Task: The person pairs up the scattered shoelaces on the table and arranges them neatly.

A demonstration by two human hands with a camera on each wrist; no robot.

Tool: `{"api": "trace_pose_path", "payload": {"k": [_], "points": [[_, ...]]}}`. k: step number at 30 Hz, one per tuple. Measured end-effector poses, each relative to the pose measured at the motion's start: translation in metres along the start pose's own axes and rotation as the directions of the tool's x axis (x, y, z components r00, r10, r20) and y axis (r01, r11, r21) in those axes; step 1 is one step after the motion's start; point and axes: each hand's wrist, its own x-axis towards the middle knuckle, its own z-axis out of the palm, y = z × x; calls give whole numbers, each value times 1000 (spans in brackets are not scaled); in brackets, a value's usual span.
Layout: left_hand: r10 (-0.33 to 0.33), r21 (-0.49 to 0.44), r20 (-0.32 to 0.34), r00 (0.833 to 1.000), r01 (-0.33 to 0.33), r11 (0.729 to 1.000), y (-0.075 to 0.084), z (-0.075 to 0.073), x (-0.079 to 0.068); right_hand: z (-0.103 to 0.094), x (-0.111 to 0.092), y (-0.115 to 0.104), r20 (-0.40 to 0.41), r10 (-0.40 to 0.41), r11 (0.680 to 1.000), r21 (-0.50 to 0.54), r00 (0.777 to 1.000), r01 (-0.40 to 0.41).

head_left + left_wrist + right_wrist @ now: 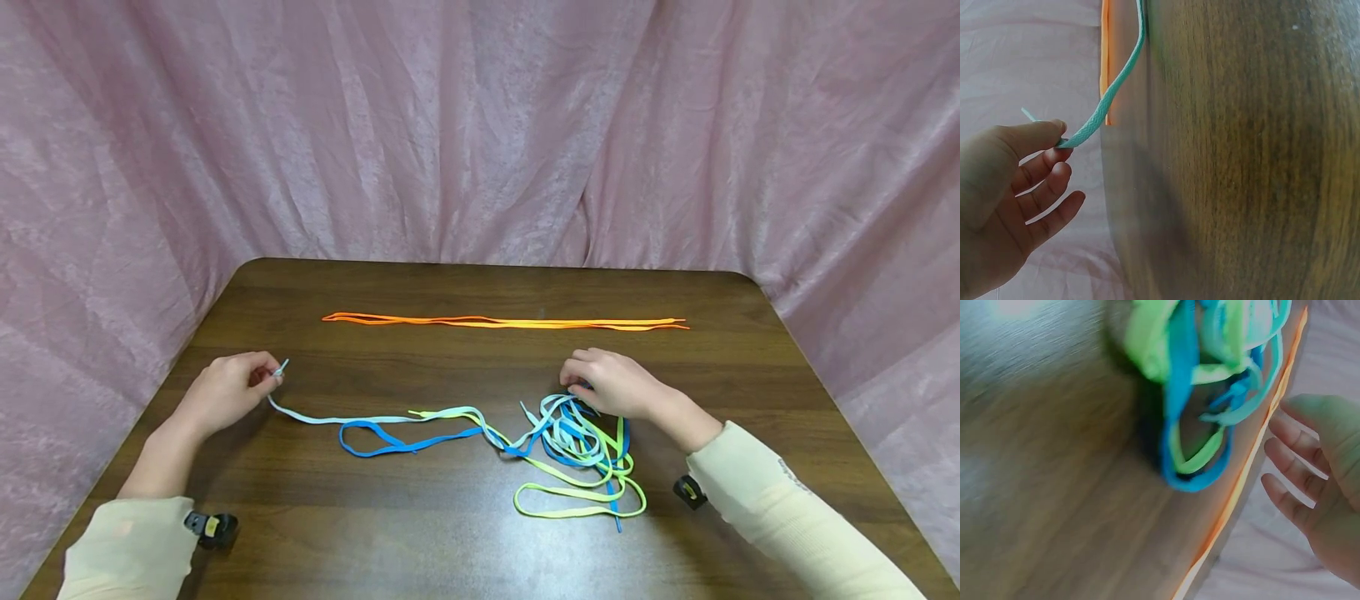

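Note:
At the table's left, my left hand [228, 392] pinches a light blue shoelace [330, 420] close to its tip, between thumb and index finger. The other fingers are loosely bent in the left wrist view. From there the lace runs right into a tangled pile with a blue shoelace [442, 439] and a yellow-green shoelace [581, 513]. Just above the pile's far side hovers my right hand [615, 382]. In the right wrist view its fingers [1297, 447] are relaxed, a little apart from the laces, and nothing shows between them.
An orange shoelace [525, 323], doubled over, lies straight across the far part of the brown wooden table [420, 533]. Pink curtains [480, 133] hang behind and beside the table. Small black devices [213, 529] sit at both wrists.

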Motion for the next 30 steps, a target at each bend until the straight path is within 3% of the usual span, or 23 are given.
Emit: {"api": "trace_pose_path", "payload": {"k": [13, 21, 30], "points": [[0, -5, 9, 1000, 0, 1000, 1, 1, -2, -3, 46, -39, 62, -51, 996, -65, 997, 55], [-5, -12, 18, 1000, 5, 1000, 2, 1, -3, 3, 68, -65, 145, -23, 997, -74, 989, 35], [1, -5, 19, 1000, -1, 1000, 1, 1, -3, 22, 79, -87, 203, 43, 995, -99, 978, -24]]}}
